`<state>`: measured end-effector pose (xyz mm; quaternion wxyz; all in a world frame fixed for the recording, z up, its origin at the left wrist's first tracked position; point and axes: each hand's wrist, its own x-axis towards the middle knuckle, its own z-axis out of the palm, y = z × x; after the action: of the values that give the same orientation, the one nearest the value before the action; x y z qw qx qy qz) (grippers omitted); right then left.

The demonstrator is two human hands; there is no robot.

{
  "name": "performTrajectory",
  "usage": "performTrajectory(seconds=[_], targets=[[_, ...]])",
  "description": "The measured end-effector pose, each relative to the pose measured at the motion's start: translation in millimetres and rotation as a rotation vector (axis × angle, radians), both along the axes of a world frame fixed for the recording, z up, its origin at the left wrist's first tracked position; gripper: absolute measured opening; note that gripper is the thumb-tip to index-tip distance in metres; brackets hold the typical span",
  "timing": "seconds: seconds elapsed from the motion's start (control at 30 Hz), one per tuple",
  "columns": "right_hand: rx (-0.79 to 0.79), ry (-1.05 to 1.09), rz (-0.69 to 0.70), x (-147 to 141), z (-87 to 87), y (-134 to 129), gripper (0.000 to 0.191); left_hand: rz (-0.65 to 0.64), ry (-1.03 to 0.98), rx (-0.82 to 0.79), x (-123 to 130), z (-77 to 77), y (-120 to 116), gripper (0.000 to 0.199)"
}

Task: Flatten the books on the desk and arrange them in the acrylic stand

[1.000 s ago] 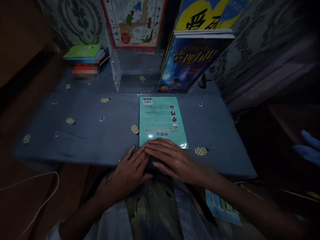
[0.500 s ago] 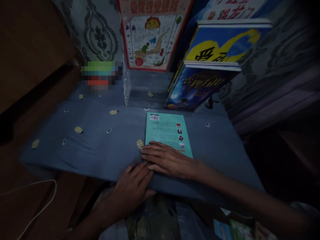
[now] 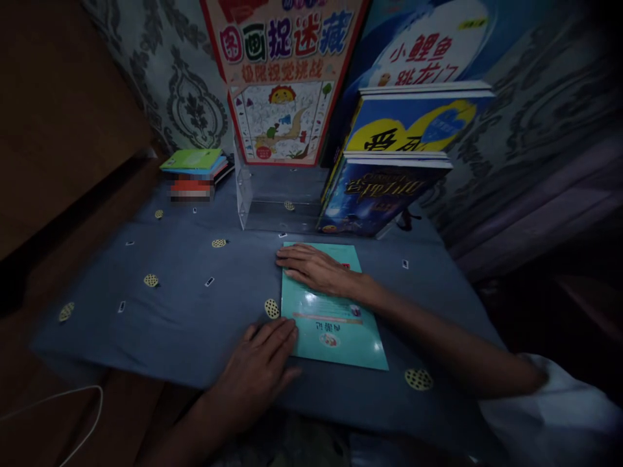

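Note:
A thin teal book (image 3: 335, 350) lies flat on the blue tablecloth, its printed title upside down to me. My right hand (image 3: 316, 267) rests flat across the book's far part, fingers stretched out to the left and covering the far left corner. At the near left corner, my left hand (image 3: 265, 357) lies with fingers extended, the tips touching the book's edge. Neither hand grasps anything.
Behind the book stands a clear acrylic rack (image 3: 272, 214) holding a red-bordered picture book (image 3: 282, 123) and a dark blue book (image 3: 384, 194). A small stack of books (image 3: 192, 159) sits at the back left. A white cable (image 3: 100, 415) hangs at lower left.
My right hand has slid away from me, from the book's near part to its far part, uncovering the title. My left hand stays near the same corner. The view has tilted up.

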<state>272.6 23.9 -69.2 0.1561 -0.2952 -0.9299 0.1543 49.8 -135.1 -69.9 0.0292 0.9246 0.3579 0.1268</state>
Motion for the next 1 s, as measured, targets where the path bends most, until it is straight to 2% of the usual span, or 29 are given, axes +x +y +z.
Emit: performTrajectory(seconds=[0.1, 0.23, 0.47, 0.73, 0.87, 1.0], targets=[[-0.023, 0.022, -0.039, 2, -0.9, 17, 0.041, -0.004, 0.016, -0.003, 2, 2.2, 10, 0.044], [-0.032, 0.031, -0.052, 7, -3.3, 23, 0.04, 0.034, 0.039, 0.01, 6, 2.2, 28, 0.045], [0.004, 0.046, -0.189, 23, -9.5, 12, 0.044, 0.048, 0.052, -0.05, 19, 2.2, 87, 0.054], [0.036, 0.054, -0.387, 68, -21.6, -10, 0.045, 0.008, 0.045, -0.11, 51, 0.7, 160, 0.056], [0.021, 0.09, -0.498, 88, -29.4, -24, 0.048, -0.017, -0.043, -0.106, 60, -7.1, 174, 0.054], [0.018, 0.098, -0.538, 93, -32.3, -46, 0.05, -0.022, -0.097, -0.101, 59, -11.8, 169, 0.052]])
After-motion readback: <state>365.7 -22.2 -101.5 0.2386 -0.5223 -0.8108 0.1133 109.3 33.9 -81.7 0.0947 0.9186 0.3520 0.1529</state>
